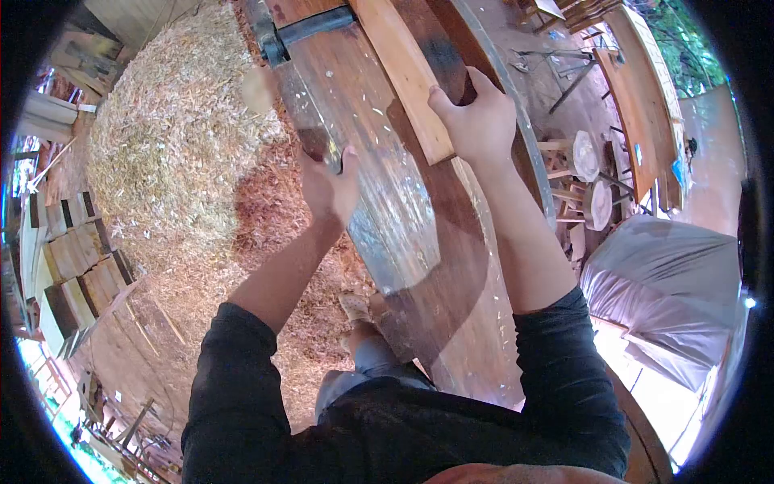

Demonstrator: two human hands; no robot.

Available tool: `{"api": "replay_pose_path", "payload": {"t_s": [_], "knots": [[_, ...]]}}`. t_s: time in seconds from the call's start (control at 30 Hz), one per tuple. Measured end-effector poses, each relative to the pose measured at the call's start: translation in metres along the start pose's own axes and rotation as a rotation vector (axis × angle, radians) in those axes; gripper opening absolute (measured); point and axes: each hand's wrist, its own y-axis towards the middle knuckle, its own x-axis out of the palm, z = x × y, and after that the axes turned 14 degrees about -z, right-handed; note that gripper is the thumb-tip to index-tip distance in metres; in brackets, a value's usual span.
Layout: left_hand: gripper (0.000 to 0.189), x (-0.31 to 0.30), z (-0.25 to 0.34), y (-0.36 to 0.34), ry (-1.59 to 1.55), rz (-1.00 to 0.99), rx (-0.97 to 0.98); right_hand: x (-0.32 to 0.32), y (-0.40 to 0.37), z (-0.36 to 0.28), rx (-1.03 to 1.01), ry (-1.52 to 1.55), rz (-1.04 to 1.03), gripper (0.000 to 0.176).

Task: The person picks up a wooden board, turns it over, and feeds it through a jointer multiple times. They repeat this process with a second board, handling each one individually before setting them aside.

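A light wooden board (pixel 403 73) lies lengthwise on the worn, paint-spotted workbench (pixel 387 194), its near end above the middle of the bench. My right hand (pixel 482 121) is at the board's right edge near that end, thumb tip right at the edge and fingers apart. Over the bench's left edge hovers my left hand (pixel 329 181), thumb and fingers spread, with nothing between them. A black bar (pixel 316 28) on a metal fitting crosses the far end of the bench, left of the board.
Wood shavings (pixel 177 137) form a large heap along the bench's left side. Stacked wooden blocks (pixel 85 262) sit at far left. On the right are round-topped stools (pixel 586 157), a long wooden plank (pixel 629 121) and a bulky thing under a grey cover (pixel 665 282).
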Motion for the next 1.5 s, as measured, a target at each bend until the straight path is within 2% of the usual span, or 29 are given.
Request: {"api": "replay_pose_path", "payload": {"t_s": [0.03, 0.13, 0.23, 0.33, 0.43, 0.53, 0.63, 0.73, 0.83, 1.0, 1.2, 1.3, 1.33, 1.43, 1.5], "knots": [[0.084, -0.002, 0.003, 0.000, 0.081, -0.034, -0.114, -0.003, 0.010, -0.011, 0.022, 0.021, -0.037, 0.062], [0.086, -0.002, 0.002, 0.002, -0.037, -0.035, 0.028, -0.001, 0.042, -0.026, 0.040, 0.007, -0.109, 0.058], [0.085, -0.007, 0.015, -0.002, -0.091, -0.054, -0.030, 0.015, 0.069, -0.028, -0.040, -0.018, 0.007, 0.055], [0.086, -0.004, 0.010, 0.000, -0.138, -0.056, -0.015, 0.020, 0.090, -0.035, -0.048, 0.023, -0.005, 0.055], [0.090, -0.006, 0.013, -0.003, -0.024, -0.060, -0.066, 0.019, 0.108, -0.047, -0.023, 0.006, -0.053, 0.060], [0.096, -0.004, 0.009, 0.000, 0.067, -0.049, -0.085, 0.040, 0.134, -0.044, -0.189, -0.058, 0.159, 0.075], [0.097, -0.006, 0.017, 0.001, 0.011, -0.094, -0.191, 0.032, 0.141, -0.062, -0.178, 0.049, 0.140, 0.066], [0.094, -0.006, 0.006, 0.003, -0.110, -0.099, -0.061, 0.043, 0.162, -0.066, -0.242, 0.035, 0.208, 0.067], [0.093, -0.006, 0.007, 0.000, -0.257, -0.113, -0.049, 0.049, 0.183, -0.074, -0.219, 0.028, 0.166, 0.068], [0.095, -0.006, -0.002, -0.001, -0.205, -0.136, -0.091, 0.062, 0.218, -0.092, -0.168, 0.046, 0.174, 0.063], [0.096, -0.002, -0.015, -0.002, -0.229, -0.159, -0.088, 0.082, 0.260, -0.103, -0.208, -0.020, 0.263, 0.063], [0.098, -0.002, -0.011, -0.005, -0.250, -0.182, -0.162, 0.074, 0.271, -0.120, -0.171, 0.027, 0.144, 0.062], [0.099, -0.002, -0.010, -0.006, -0.261, -0.187, -0.192, 0.076, 0.277, -0.121, -0.173, 0.015, 0.165, 0.062], [0.103, 0.001, -0.019, -0.013, -0.144, -0.207, -0.259, 0.084, 0.292, -0.128, -0.172, 0.005, 0.186, 0.061], [0.105, -0.001, -0.022, -0.015, -0.069, -0.221, -0.227, 0.079, 0.294, -0.138, -0.158, 0.026, 0.149, 0.062]]}}
